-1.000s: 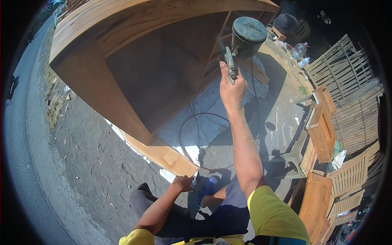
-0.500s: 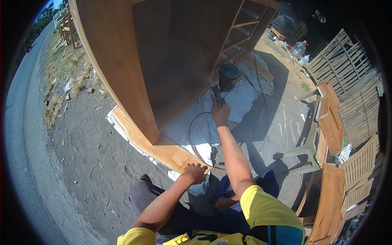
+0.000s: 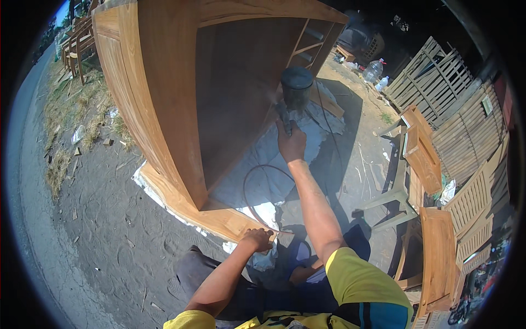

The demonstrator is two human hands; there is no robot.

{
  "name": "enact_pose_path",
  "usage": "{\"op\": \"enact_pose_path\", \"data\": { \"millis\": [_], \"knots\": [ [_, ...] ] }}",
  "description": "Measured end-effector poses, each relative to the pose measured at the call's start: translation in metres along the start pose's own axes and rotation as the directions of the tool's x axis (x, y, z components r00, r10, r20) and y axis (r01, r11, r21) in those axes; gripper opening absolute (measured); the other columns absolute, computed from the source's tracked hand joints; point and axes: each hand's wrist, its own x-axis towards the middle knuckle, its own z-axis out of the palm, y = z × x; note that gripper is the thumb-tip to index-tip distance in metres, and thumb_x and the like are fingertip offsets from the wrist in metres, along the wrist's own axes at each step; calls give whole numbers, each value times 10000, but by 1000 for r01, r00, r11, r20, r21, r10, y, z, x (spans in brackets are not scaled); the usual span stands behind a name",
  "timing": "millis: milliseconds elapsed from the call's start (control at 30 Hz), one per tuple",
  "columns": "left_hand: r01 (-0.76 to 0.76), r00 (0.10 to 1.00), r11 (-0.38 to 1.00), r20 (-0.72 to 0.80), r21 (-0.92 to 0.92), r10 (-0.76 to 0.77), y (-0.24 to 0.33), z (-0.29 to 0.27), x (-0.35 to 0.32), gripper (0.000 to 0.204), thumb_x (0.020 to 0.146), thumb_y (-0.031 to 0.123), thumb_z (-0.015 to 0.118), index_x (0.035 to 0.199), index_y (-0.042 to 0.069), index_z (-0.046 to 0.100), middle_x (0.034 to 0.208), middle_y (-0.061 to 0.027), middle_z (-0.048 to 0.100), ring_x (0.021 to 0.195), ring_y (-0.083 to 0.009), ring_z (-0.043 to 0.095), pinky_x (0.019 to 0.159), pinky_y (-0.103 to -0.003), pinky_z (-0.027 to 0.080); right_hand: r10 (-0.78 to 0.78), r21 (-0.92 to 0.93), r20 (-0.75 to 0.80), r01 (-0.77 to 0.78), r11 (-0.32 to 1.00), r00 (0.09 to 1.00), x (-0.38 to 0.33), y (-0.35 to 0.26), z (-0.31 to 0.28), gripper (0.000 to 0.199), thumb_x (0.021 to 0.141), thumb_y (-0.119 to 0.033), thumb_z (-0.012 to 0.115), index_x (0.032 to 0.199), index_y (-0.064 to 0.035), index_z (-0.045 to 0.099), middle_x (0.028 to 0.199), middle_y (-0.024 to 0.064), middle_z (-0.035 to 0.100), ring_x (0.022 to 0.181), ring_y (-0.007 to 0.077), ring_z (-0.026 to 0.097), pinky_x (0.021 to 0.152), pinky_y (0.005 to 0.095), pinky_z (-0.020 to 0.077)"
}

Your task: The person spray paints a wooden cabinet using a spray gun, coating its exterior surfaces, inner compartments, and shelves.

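Note:
My right hand (image 3: 292, 143) is wrapped round the handle of a spray gun (image 3: 283, 117). A dark round paint cup (image 3: 296, 90) sits at the gun's front. Pale mist spreads from the gun toward the dark inside of a large wooden cabinet (image 3: 167, 109). My left hand (image 3: 257, 239) lies on the end of a flat wooden board (image 3: 219, 219) at the cabinet's base, fingers stretched over its edge. A thin reddish hose (image 3: 246, 189) curls over a white sheet (image 3: 263, 148) spread beneath the work.
Wooden furniture parts (image 3: 438, 247) and a pale plastic chair (image 3: 402, 200) stand along the right. Slatted panels (image 3: 427, 77) and plastic bottles (image 3: 374, 70) are farther back. A road (image 3: 27, 219) runs along the left, beyond sandy ground with dry grass and scraps.
The spray gun and my right hand have moved up and slightly left, with mist still at the nozzle. The view has shifted, showing more of the cabinet's outer side. My left hand stays on the board.

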Motion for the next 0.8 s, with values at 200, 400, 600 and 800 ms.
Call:
{"op": "enact_pose_path", "data": {
  "millis": [200, 400, 600, 800],
  "knots": [
    [-50, 999, 999, 11, 19, 49, 6, -9, 6, 650, 987, 488, 657, 1538, 178, 506, 1512, -152, 583, 1390, -355, 573, 1135, -553, 445, -342, 34, -254, 362, 932, 905, 71, -53, -53, 457, 1016, -432, 671, 1056, 19, 732, 808, 240, 717, 815, 449, 706, 769, 490, 520],
    [-83, 994, 996, 68, 43, 80, 5, -9, 5, 716, 1001, 547, 620, 1618, 245, 415, 1578, -154, 525, 1439, -355, 526, 1171, -536, 432, -438, 5, -447, 491, 871, 780, 92, -109, -71, 536, 1008, -554, 673, 948, -23, 700, 598, 121, 586, 606, 357, 652, 620, 486, 474],
    [-113, 993, 993, -18, 28, 114, -1, 8, 20, 624, 990, 508, 677, 1503, 182, 536, 1469, -112, 631, 1395, -324, 575, 1108, -545, 472, -364, 45, -349, 404, 914, 864, 94, -100, -53, 489, 1026, -468, 658, 1000, 14, 737, 691, 187, 666, 682, 387, 670, 685, 476, 492],
    [-98, 995, 994, -8, 42, 98, 1, -1, 8, 618, 993, 502, 672, 1501, 176, 542, 1477, -116, 628, 1384, -329, 588, 1106, -541, 479, -403, 29, -339, 437, 899, 850, 57, -61, -15, 413, 1017, -407, 654, 1038, -1, 724, 807, 221, 706, 815, 478, 688, 737, 520, 504]
  ]
}}
